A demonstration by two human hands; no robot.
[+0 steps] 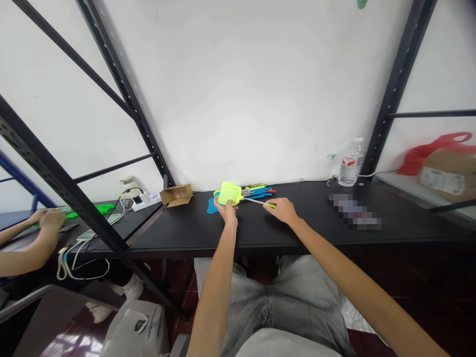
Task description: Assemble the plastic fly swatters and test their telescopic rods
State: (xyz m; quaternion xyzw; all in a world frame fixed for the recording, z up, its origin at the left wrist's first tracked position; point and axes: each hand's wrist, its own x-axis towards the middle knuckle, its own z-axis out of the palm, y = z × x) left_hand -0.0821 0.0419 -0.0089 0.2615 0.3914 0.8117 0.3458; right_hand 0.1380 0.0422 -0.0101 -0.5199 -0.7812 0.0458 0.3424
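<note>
White wall (260,89), black desk (186,230): both hands on one yellow fly swatter (230,192)

Near the wall, the desk carries a loose pile of other swatters (265,190), blue and yellow-green, just behind the one in use. From my distant seat I see the yellow fly swatter in front of this pile, about the middle of the desk. The left hand (227,210) grasps its mesh head, with the thumb on the face of the mesh. The right hand (282,210) is clenched around the handle end (271,205), and a thin metal rod (254,200) runs between the two hands. Whether the swatter touches the desk, I cannot tell.

I judge the step in hand to be a two-handed hold, one hand at each end. The next move, in my opinion, calls for both hands staying in line with the rod, because a sideways force could bend it.

To the left stands a cardboard box (176,196); well to the right, a water bottle (349,168). Far left, another person's hands (52,218) are near something bright green (96,209).
</note>
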